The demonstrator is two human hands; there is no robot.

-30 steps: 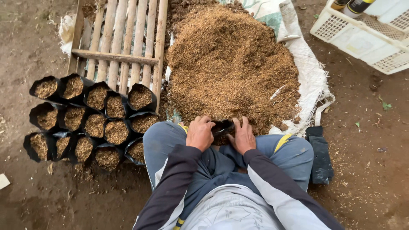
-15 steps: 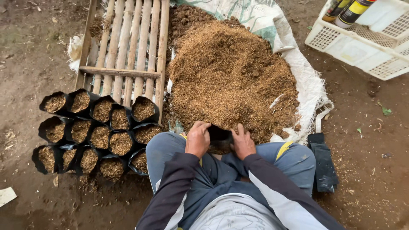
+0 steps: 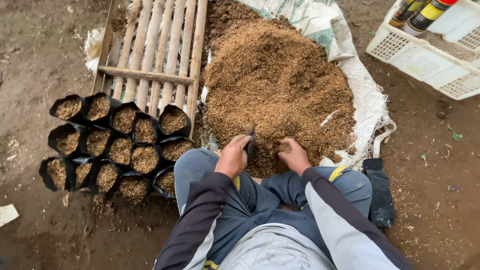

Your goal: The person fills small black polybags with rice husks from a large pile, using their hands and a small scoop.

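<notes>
I sit on the ground facing a big heap of brown husk mix (image 3: pixel 277 85) spread on a white woven sack (image 3: pixel 367 95). My left hand (image 3: pixel 233 156) grips a small black plastic grow bag (image 3: pixel 250 142) by its rim at the heap's near edge. My right hand (image 3: pixel 294 155) is cupped around a fistful of the mix right beside the bag. To my left stand several filled black grow bags (image 3: pixel 117 145) packed in rows.
A slatted bamboo frame (image 3: pixel 155 55) lies behind the filled bags. A white plastic crate (image 3: pixel 425 60) with spray cans (image 3: pixel 425 15) stands at the upper right. A stack of flat black bags (image 3: pixel 380 192) lies by my right knee. Bare soil surrounds everything.
Both hands have moved forward from my lap to the heap's edge, the left one carrying the black bag. My right hand has let go of the bag and scooped mix.
</notes>
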